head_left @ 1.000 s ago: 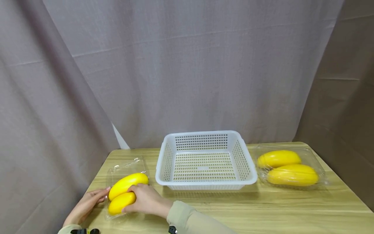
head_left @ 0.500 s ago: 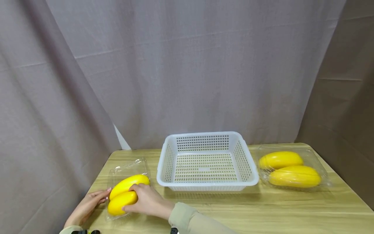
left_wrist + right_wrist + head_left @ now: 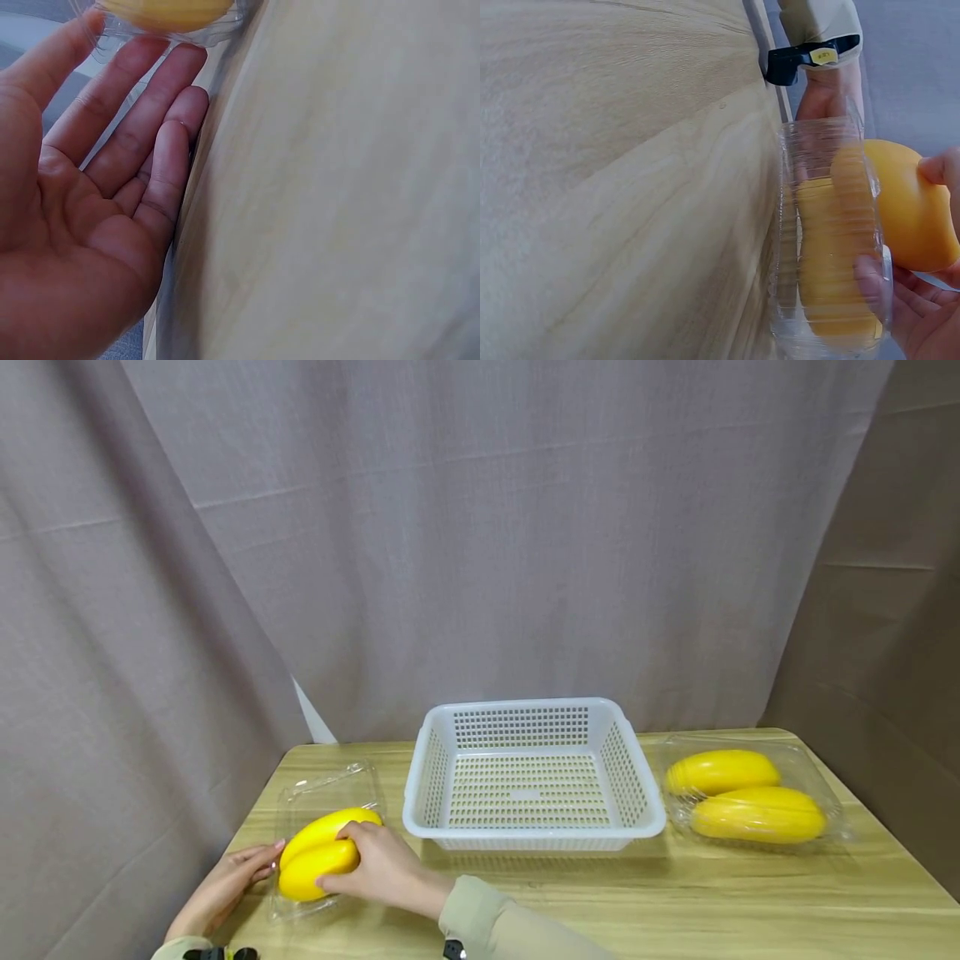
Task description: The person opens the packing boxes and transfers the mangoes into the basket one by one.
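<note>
A clear plastic clamshell sits opened at the left of the table with two smooth yellow mangoes. My right hand grips the nearer mango, thumb on its near side and fingers over the far side. In the right wrist view this mango stands partly above the clamshell's rim, and the other mango shows through the clear wall. My left hand touches the clamshell's left side. Seen from the left wrist, its fingers are extended, with thumb and fingertips at the plastic edge.
A white perforated basket stands in the middle of the wooden table. To its right lies a second clear package with two yellow mangoes inside. Grey curtain hangs behind the table.
The nearer mango has shifted up and slightly right in my right hand, and covers more of the farther one. My left hand stays at the clamshell's side.
</note>
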A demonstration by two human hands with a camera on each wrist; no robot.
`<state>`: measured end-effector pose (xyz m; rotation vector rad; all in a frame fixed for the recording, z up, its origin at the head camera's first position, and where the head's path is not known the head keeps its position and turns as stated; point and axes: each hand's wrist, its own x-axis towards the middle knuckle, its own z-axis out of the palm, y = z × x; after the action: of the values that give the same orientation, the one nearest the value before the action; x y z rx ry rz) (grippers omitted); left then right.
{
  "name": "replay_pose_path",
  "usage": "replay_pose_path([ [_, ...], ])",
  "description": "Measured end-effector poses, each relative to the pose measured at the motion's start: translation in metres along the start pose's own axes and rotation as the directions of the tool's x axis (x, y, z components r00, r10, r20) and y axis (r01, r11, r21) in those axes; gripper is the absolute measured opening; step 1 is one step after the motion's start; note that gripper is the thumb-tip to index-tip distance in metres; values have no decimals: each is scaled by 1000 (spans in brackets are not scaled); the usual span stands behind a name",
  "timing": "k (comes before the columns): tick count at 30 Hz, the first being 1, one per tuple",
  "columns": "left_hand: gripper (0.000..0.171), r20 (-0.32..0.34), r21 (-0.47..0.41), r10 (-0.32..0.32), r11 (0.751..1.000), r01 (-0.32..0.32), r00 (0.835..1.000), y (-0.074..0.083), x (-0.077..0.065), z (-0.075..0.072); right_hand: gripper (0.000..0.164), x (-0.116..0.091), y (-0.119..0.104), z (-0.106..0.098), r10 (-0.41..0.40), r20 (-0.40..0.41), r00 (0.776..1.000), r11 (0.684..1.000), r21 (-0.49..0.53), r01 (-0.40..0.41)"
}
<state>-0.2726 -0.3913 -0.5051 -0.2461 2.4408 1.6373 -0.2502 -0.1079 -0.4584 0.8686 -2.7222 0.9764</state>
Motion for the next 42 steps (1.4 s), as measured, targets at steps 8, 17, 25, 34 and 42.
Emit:
replay_pose_path([
  [8,61,4,-5,1,1000,-1,1000,-1,2,1,59,1,1,-7,15,-26,1000,1000,27,-14],
  [17,58,-1,-34,-1,999,1,1000,1,1,1,55,1,0,-19,-18,-42,999,999,38,20],
  [25,55,9,-25,19,1000,-19,1000,1,2,-1,59,4,-9,-38,-47,-31,998,997,67,49],
  [34,57,11,-15,15,1000,-15,1000,2,1,-2,56,8,-11,-65,-77,-39,996,995,54,79],
  [42,57,18,-21,3,1000,-2,1000,1,-1,-1,59,13,-9,-90,-71,-47,996,995,69,74],
])
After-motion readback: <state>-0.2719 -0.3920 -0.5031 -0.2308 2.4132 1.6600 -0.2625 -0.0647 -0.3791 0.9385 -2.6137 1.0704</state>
